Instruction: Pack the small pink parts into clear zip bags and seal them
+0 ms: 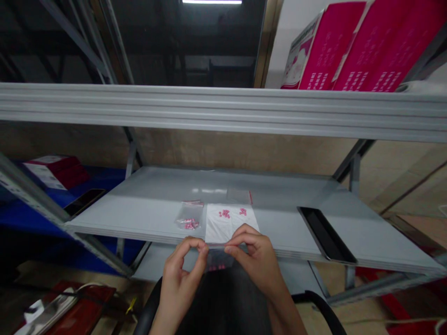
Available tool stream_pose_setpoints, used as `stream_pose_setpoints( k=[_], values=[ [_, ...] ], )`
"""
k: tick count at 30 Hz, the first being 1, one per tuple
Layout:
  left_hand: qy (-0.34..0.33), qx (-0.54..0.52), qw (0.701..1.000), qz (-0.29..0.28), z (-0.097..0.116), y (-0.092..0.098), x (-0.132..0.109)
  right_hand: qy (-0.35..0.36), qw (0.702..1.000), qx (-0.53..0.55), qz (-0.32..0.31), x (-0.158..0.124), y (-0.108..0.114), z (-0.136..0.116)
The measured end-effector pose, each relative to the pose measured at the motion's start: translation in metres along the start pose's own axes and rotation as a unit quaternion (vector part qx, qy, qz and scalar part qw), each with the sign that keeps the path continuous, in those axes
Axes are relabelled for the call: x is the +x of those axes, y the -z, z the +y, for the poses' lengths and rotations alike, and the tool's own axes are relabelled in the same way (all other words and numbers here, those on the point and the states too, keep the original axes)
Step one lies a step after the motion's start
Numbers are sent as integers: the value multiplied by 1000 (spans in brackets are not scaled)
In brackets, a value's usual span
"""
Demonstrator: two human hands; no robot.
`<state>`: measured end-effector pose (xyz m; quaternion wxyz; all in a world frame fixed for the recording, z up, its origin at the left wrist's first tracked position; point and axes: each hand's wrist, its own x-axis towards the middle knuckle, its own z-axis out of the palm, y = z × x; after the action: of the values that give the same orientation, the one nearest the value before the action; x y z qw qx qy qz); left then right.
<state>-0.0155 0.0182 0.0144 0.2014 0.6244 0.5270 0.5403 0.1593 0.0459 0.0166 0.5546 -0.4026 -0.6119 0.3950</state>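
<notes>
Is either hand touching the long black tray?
No, the left hand and right hand pinch a clear plastic bag, apart from the long black tray.

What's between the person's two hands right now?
In the head view, a clear plastic bag hangs between the left hand and right hand, held at its top edge, small pink pieces inside.

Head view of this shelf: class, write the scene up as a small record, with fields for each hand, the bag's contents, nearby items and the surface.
Left hand: pinches a clear plastic bag near its top edge
Right hand: pinches the same bag from the other side
Bag contents: small pink pieces, at the bottom
Nearby: white paper sheet bearing pink clusters; second clear bag holding pink pieces
Surface: grey shelf board
Also on shelf: black tray
</notes>
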Motion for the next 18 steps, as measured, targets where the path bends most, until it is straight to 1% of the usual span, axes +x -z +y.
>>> stream_pose_setpoints(
  k=[5,7,9,10,12,15,18],
  values=[
    [31,18,999,19,-11,18,4,-13,999,28,-24,12,-22,3],
    [44,17,999,27,-15,24,5,-11,999,25,-18,16,-30,4],
    [42,10,998,38,-19,28,8,-5,1000,20,-15,22,-38,5],
    [37,5,998,44,-20,29,12,-7,1000,18,-25,27,-42,5],
    [27,0,998,53,-24,31,22,-20,998,17,-60,40,-50,6],
    [37,28,996,76,-34,33,46,-39,994,12,-106,68,-63,13],
    [48,70,990,115,-52,29,73,-35,994,-9,-100,97,-76,27]
  ],
)
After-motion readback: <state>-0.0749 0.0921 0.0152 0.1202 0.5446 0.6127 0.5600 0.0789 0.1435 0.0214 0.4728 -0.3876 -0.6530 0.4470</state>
